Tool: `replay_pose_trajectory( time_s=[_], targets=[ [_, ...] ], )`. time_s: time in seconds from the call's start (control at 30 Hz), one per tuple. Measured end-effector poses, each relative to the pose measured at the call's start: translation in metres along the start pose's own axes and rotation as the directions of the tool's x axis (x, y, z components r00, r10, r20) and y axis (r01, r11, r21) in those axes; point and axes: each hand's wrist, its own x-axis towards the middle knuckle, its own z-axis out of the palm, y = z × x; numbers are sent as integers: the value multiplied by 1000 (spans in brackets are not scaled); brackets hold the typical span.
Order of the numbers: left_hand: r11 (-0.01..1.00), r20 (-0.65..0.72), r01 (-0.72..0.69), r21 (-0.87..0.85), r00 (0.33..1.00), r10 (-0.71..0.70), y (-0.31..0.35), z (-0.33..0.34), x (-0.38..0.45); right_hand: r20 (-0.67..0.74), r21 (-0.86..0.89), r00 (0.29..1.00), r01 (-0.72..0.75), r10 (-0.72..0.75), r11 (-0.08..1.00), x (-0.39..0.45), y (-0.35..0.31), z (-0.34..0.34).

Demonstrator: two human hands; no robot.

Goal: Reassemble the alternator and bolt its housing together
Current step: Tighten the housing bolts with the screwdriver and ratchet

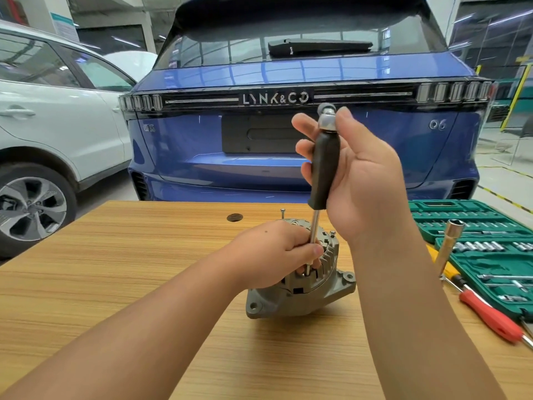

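Note:
A grey alternator (pixel 300 295) stands on the wooden table (pixel 115 269), near its middle. A driver with a black handle (pixel 324 168) and a steel shaft stands almost upright, its tip down on the alternator's top. My right hand (pixel 363 174) grips the black handle. My left hand (pixel 277 252) rests on the alternator and pinches the shaft low down. Two bolts (pixel 282 211) stick up from the housing, one at the back and one on the right; the shaft's tip is partly hidden by my fingers.
A green socket set case (pixel 473 226) lies open at the right edge of the table. A red-handled screwdriver (pixel 490 316) and a long socket tool (pixel 448 243) lie beside it. Behind the table stands a blue car (pixel 202 140), with a white car (pixel 57 125) at the left.

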Motion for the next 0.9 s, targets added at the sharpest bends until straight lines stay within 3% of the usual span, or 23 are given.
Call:
replay_pose_trajectory(
  time_s=[0.13, 0.23, 0.27, 0.33, 0.4, 0.6, 0.77, 0.9],
  targets=[
    [1000, -3, -3, -15, 1000, 3, -2, 0, -2, 110, 79, 992, -75, 66, 994, -3, -1, 2],
    [1000, -4, -10, -26, 1000, 10, -3, 1, -2, 125, 151, 992, -30, 11, 988, -3, -2, -3],
    [1000, -7, -11, -27, 1000, 11, -3, 1, -1, 101, 109, 994, 39, -50, 993, -2, 1, -3],
    [1000, -9, -10, -27, 1000, 10, -3, 1, 0, 47, -147, 972, 236, -231, 961, -3, 6, 0],
    [1000, -10, -12, -23, 1000, 11, -3, 2, 1, 102, -309, 933, 359, -345, 881, -2, 13, 1],
    [1000, -31, -6, -15, 999, 5, -5, 1, -1, 310, -45, 942, 152, -130, 987, 3, 15, 0],
    [1000, -3, -16, 14, 1000, 16, -1, 2, 1, 79, -99, 981, 182, -175, 978, 0, 10, 0],
    [999, 9, -36, 37, 999, 36, -1, 2, -1, -135, -252, 941, 271, -311, 929, -2, 6, -1]
  ],
)
